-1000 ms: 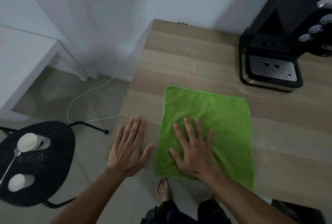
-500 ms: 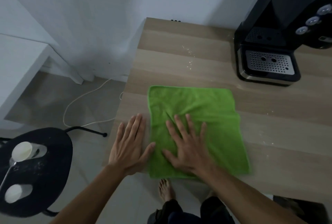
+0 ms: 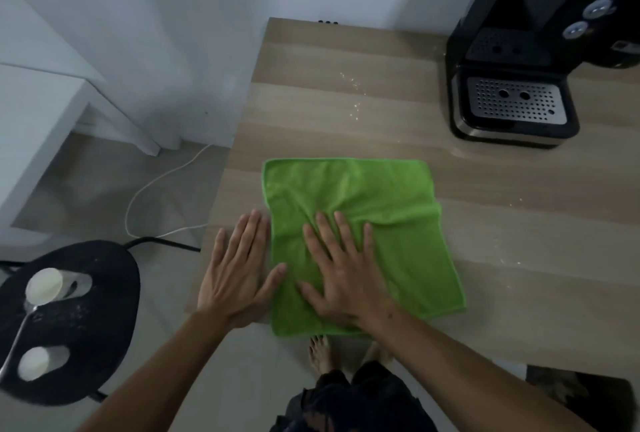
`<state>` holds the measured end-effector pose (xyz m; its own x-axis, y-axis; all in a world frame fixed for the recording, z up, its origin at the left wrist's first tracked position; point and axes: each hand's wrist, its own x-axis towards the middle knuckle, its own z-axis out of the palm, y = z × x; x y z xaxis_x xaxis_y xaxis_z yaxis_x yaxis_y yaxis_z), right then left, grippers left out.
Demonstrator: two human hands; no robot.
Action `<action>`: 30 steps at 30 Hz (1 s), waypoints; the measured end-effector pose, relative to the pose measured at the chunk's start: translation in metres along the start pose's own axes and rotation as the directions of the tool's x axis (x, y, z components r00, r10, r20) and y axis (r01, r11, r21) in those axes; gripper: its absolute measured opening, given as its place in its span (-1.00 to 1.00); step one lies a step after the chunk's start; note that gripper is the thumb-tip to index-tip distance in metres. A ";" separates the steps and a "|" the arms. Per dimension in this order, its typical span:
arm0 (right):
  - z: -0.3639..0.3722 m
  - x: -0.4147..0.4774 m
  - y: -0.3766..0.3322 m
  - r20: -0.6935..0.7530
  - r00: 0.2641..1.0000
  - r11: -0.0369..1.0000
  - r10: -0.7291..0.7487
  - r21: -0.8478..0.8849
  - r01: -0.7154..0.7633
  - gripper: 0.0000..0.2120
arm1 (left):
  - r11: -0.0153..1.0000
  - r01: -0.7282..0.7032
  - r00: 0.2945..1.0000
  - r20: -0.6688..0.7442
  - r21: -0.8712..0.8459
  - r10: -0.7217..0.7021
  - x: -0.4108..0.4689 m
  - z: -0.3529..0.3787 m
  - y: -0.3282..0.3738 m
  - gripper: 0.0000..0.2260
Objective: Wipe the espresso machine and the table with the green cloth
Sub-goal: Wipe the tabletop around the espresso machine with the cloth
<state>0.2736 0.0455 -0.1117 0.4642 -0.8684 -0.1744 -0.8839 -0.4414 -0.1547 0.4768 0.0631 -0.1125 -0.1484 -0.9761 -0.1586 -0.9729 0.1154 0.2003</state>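
Observation:
The green cloth [image 3: 374, 196] lies spread on the wooden table [image 3: 519, 241] near its front left corner, wrinkled and folded a little along its right edge. My right hand [image 3: 343, 279] presses flat on the cloth's lower middle, fingers apart. My left hand [image 3: 235, 275] rests flat on the bare table just left of the cloth, its thumb touching the cloth's edge. The black espresso machine [image 3: 512, 50] stands at the back right, its metal drip tray facing me. White specks [image 3: 355, 92] dot the table behind the cloth.
A black stool [image 3: 79, 324] at the lower left carries two white cups [image 3: 44, 286] and a spoon [image 3: 17, 334]. A white cable [image 3: 156, 185] runs over the floor beside the table. A white table [image 3: 31, 112] stands at the left. My bare feet show under the table's front edge.
My right hand has slid the cloth to the left across the table, towards my left hand, and the cloth's right edge has bunched. My left hand has stayed in place.

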 end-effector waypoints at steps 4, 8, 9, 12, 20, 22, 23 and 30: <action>0.003 -0.021 0.026 -0.009 1.000 1.000 0.025 0.000 -0.025 -0.25 | 1.000 0.022 1.000 0.004 0.004 -0.022 -0.001 0.000 0.002 -0.28; 0.005 -0.079 0.075 -0.012 0.983 0.983 0.181 -0.017 -0.181 -0.25 | 0.999 0.025 0.999 0.030 0.022 -0.026 -0.001 -0.002 0.006 -0.26; 0.004 -0.081 0.077 0.008 0.980 0.980 0.200 -0.009 -0.200 -0.25 | 0.999 0.031 0.999 0.033 0.028 -0.032 -0.001 -0.002 0.007 -0.25; 0.001 -0.055 0.053 0.024 0.979 0.979 0.204 0.016 -0.205 -0.24 | 0.999 0.033 0.999 0.039 0.041 -0.034 0.000 -0.003 0.009 -0.25; 0.002 -0.029 0.031 0.003 0.990 0.990 0.141 -0.007 -0.141 -0.25 | 1.000 0.009 0.999 0.033 0.009 -0.009 0.009 -0.008 0.006 -0.27; 0.004 -0.054 0.039 -0.014 0.973 0.973 0.232 -0.001 -0.232 -0.25 | 0.999 -0.035 0.998 0.049 0.000 0.035 0.018 -0.008 0.005 -0.25; 0.005 -0.061 0.038 -0.017 0.958 0.958 0.286 0.003 -0.286 -0.25 | 0.998 -0.060 0.997 0.054 -0.001 0.059 0.021 -0.008 0.003 -0.23; -0.005 0.027 -0.001 -0.002 0.948 0.948 0.317 0.009 -0.317 -0.25 | 0.990 -0.138 0.989 0.053 0.007 0.137 0.047 -0.007 -0.002 -0.20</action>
<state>0.2870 0.0210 -0.1113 0.1600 -0.9641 -0.2120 -0.9849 -0.1413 -0.1005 0.4726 0.0158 -0.1134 -0.2896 -0.9399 -0.1810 -0.9444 0.2498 0.2137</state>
